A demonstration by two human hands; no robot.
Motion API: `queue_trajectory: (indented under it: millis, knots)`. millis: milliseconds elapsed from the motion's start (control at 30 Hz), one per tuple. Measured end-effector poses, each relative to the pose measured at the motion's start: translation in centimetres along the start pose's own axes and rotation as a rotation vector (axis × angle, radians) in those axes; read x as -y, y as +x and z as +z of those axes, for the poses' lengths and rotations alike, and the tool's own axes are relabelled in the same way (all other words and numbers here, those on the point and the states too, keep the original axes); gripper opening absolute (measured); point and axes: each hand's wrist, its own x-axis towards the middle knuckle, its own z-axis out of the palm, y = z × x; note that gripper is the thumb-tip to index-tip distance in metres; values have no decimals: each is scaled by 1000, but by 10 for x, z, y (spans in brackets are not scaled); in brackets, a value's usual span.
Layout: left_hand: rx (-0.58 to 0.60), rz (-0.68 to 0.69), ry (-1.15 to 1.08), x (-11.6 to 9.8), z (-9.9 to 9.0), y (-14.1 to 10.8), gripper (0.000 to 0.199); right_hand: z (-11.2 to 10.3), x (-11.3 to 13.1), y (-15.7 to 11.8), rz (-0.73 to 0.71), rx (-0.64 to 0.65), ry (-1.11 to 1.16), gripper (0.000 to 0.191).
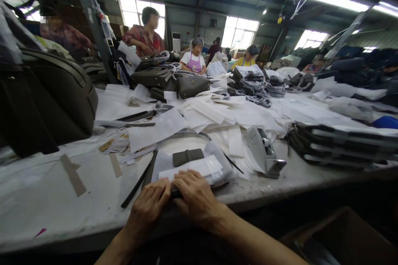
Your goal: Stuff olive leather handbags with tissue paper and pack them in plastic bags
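A: Head view. State the position of the hands.
B: The left hand (152, 201) and right hand (195, 194) are side by side at the near edge of the table (102, 198), nearly meeting, fingers bent.
A: What do they bear on?
B: A flat bundle (199, 169) topped with white sheets (213, 165). The right fingers lie over its near edge; the left are curled at its near left corner. Whether either hand is closed on it I cannot tell; the undersides are hidden.
A: Setting of the bundle?
B: On the table, clear wrapping (222, 153) around it. An olive piece (188, 157) with a band across its middle lies just beyond the sheets.
A: Surroundings?
B: Left of the bundle, a dark strap (137, 187), aslant. Right of it, a grey tape dispenser (259, 153); farther right, a stack of dark bags (338, 145). At far left, a large dark bag (59, 95).
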Motion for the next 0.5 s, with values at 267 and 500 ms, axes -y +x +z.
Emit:
queue_trajectory:
  millis: [267, 500]
  knots:
    - [-33, -96, -117, 2, 14, -17, 28, -121, -127, -35, 499, -185, -133, 19]
    - [-1, -93, -131, 2, 15, -21, 28, -90, -201, -57, 479, 284, -482, 53]
